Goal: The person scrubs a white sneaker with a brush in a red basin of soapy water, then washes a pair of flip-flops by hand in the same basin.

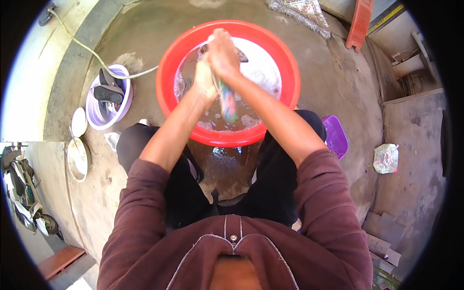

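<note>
Before me stands a red plastic basin (286, 87) holding cloudy water with white suds (261, 50). Above the water my left hand (205, 77) and my right hand (224, 54) press against each other, both blurred by motion. A wet multicoloured patterned cloth (228, 103) is pinched between my palms, and its lower end hangs toward the basin's near side. Just beyond my right hand, a dark item (243, 56) lies partly in the foam; its kind is unclear. My fingers hide the upper part of the cloth.
To the left, a lavender basin (127, 108) holds dark shoes (108, 93). A pale hose (90, 52) runs across it to the red rim. A purple plastic container (335, 136) sits by my right knee. The concrete floor (214, 166) is wet between my feet.
</note>
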`<state>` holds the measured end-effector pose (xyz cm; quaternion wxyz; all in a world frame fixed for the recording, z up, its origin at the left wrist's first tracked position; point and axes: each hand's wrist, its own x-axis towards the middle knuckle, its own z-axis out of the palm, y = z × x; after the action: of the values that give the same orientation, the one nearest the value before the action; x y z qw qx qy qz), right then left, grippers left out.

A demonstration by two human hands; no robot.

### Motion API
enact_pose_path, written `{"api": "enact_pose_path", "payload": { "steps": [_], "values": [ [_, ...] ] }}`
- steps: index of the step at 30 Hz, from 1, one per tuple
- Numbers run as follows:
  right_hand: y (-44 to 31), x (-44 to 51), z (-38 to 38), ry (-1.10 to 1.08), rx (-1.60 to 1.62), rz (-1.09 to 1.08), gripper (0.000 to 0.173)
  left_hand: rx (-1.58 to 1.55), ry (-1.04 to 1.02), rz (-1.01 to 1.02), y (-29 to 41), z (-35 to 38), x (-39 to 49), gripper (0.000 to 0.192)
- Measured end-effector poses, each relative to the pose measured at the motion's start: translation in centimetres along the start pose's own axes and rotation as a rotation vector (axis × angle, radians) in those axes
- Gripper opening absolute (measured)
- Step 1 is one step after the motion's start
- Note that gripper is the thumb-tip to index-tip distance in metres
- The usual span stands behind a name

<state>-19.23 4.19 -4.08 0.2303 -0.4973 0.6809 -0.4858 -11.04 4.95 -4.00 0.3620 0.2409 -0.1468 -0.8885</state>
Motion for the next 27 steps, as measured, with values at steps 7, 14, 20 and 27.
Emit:
{"api": "enact_pose_path", "payload": {
  "steps": [7,14,20,27],
  "values": [
    [-2.3,-2.8,0.7,-0.082,-0.185,0.020,0.067,0.014,-0.016,0.205,-0.2,0.9,-0.4,0.049],
    [1.0,1.6,-1.6,0.001,-0.103,0.028,0.069,0.098,-0.071,0.033,-0.5,2.3,-0.9,0.036],
    [-1.6,-4.1,1.0,-0.094,-0.079,-0.039,0.073,0.211,-0.051,0.171,0.7,0.5,-0.4,0.062],
    [0.9,-2.3,1.5,0.010,0.148,0.057,0.067,0.328,0.028,0.101,1.5,-3.6,4.3,0.065]
  ]
}}
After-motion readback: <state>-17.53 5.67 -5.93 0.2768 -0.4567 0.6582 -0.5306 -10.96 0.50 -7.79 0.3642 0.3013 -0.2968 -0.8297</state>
